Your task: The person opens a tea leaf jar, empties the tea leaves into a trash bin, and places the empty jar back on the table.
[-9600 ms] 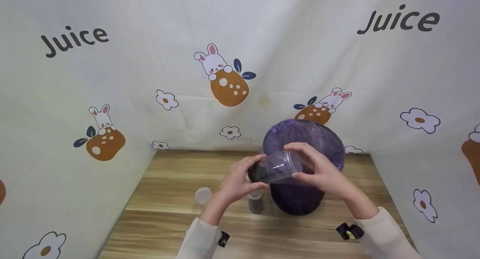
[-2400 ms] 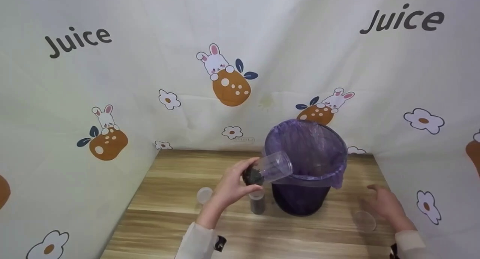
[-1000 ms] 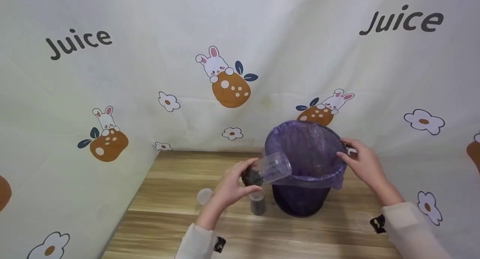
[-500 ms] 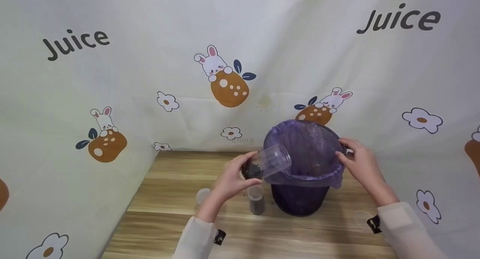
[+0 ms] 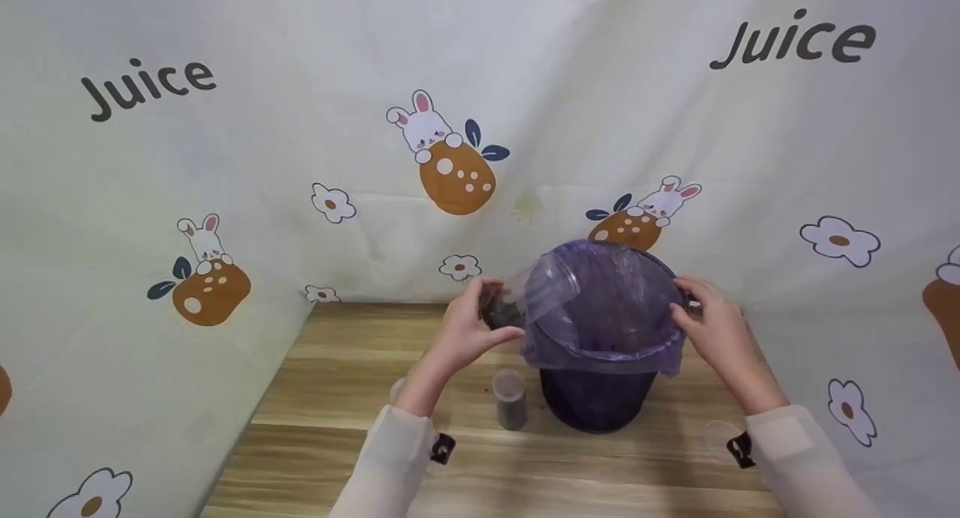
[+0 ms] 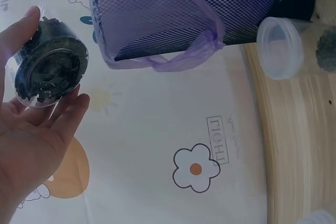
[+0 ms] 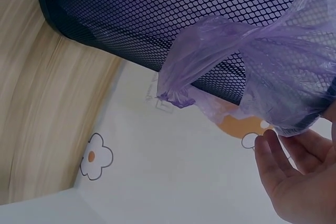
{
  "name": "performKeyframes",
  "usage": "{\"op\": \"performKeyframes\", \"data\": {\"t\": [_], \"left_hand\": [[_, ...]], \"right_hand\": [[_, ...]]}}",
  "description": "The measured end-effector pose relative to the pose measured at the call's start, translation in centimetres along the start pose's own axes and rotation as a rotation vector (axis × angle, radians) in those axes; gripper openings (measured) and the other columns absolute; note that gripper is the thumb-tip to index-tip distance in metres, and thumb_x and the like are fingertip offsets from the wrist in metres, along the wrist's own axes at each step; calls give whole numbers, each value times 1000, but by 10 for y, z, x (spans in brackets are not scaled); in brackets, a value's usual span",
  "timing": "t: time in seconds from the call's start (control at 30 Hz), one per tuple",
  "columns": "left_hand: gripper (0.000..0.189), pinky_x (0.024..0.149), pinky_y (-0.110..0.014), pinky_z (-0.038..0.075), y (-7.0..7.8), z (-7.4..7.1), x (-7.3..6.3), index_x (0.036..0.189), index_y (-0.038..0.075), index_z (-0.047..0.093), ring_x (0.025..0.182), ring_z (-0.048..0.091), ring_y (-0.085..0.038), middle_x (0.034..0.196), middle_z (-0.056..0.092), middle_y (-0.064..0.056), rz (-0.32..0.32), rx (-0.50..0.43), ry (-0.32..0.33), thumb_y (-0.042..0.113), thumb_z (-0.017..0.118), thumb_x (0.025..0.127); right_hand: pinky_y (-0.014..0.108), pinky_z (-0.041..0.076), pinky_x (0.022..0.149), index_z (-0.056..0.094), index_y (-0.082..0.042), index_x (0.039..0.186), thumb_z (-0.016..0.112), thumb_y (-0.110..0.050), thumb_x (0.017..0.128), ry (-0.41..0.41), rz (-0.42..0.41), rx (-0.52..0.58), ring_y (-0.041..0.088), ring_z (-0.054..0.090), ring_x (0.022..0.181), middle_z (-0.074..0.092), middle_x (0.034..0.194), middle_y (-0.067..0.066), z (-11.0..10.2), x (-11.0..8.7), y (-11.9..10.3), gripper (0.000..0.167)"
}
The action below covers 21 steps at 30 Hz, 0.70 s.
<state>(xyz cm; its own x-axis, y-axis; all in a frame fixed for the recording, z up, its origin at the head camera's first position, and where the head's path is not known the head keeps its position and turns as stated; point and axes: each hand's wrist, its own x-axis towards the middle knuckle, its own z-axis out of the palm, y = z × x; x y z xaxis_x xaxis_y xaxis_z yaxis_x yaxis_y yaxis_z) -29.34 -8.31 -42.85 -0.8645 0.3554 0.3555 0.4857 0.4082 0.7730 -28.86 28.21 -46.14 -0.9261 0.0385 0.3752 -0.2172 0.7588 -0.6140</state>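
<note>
My left hand grips a clear plastic jar round its base. Dark dried flakes lie at the base end, seen closely through the jar's bottom in the left wrist view. The jar is tilted, its mouth end at the left rim of a dark mesh waste bin. A purple bag lines the bin and folds over its rim. On the bin's right rim my right hand holds on, thumb inside and fingers outside. In the right wrist view those fingers are beside the bag.
A smaller clear jar with dark contents and a whitish top stands left of the bin on the wooden table. One clear round lid lies by my right wrist. Another pale lid is mostly behind my left forearm. Printed cloth hangs around.
My right hand left the jar, was by a clear lid on the table, then took the bin's rim. Lately my left hand raised the jar, bringing its mouth over the bin's left rim.
</note>
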Motion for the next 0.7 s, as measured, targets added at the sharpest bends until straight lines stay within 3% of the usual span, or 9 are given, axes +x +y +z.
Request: {"op": "performKeyframes", "data": {"t": [0.17,0.47,0.7], "left_hand": [[67,104,-43,49,4,2,9,130,3,48,121,60,-29,125,66,-12,-23,-53,20,18,86,77],[66,113,-47,40,6,5,22,133,4,47,132,52,-28,129,62,-14,-47,-158,71,19,84,80],[65,114,-48,38,13,4,34,135,5,47,132,51,-28,132,60,-14,-44,-205,75,16,82,82]], "right_hand": [[56,54,94,56,6,133,60,-7,95,6,7,-3,44,62,115,58,135,27,1,0,-1,41],[56,55,93,57,4,134,61,-6,95,15,14,-17,45,63,112,59,134,27,1,-1,-3,40],[55,55,93,56,4,134,60,-7,95,5,25,-15,44,64,113,58,135,26,0,-1,-4,41]]}}
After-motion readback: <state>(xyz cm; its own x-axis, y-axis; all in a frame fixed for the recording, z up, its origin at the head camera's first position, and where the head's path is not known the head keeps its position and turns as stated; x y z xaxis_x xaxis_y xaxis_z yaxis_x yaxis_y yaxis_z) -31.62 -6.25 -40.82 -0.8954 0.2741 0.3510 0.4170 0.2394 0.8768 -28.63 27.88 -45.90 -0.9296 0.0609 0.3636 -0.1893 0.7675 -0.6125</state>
